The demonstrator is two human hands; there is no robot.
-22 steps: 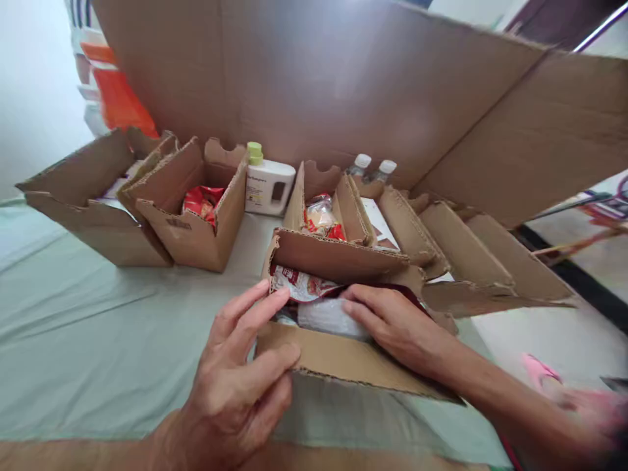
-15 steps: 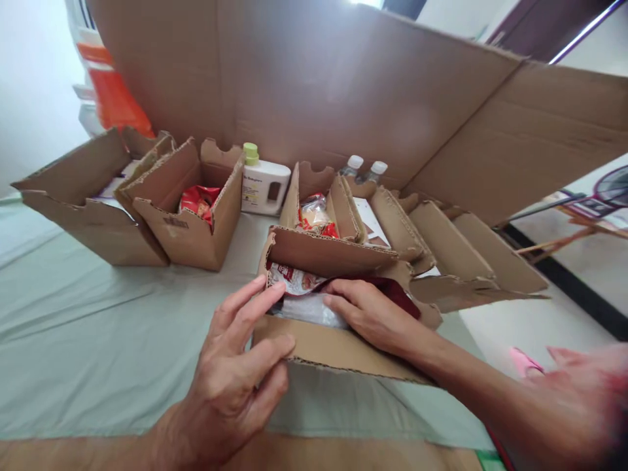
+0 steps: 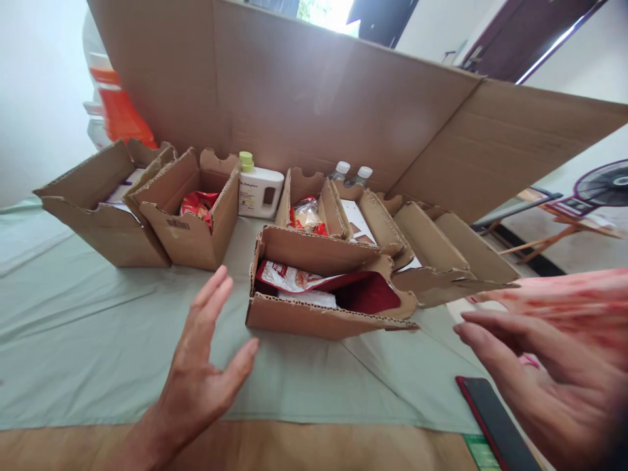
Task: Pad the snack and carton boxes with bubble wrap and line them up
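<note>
Nearest to both hands is a low cardboard box on the cloth, turned lengthwise. Inside lie a red and white printed food packet, whose dark red part fills the right end, and a clear plastic piece. My left hand, fingers and thumb apart, hovers left of the box without touching it. Off to the right, my right hand is away from the box, fingers loosely bent, thumb apart and nothing visible in it. Below it lies a dark phone with a red edge.
Behind stand more cardboard boxes, one with a red packet, another with a clear-and-red packet. A white jug with a green cap and two clear bottles stand before a tall cardboard panel. At right is a fan.
My right hand has come out of the box and moved right. My left hand has let go of the box's left edge and drawn back left. The packet stays in the box.
</note>
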